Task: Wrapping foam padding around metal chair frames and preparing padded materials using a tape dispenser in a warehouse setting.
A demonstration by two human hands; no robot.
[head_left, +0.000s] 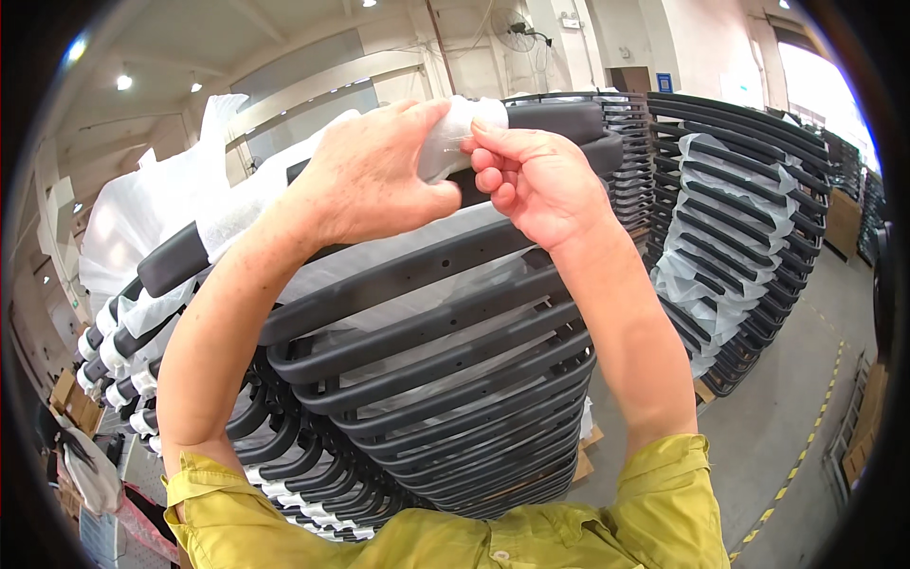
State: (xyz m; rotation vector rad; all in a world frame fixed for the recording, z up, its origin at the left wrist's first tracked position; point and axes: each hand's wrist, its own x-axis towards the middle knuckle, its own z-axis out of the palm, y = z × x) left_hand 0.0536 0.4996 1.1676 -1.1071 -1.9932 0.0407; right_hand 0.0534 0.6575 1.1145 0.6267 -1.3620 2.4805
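Note:
A black curved bar lies across the top of a stack, with white foam wrap around its middle. My left hand is closed over the wrapped part, thumb below and fingers over the top. Beside it, my right hand makes a pinch at the right edge of the wrap, its other fingers curled. A faint shiny patch shows on the wrap between the hands; what exactly the pinch holds is too small to tell. Another loose white sheet sticks up at the far left.
Below my hands, several black curved bars are stacked in layers with white sheeting between. To the right stands another stack of bars with sheeting. A yellow-black floor line runs along the right. Cardboard boxes sit at the left.

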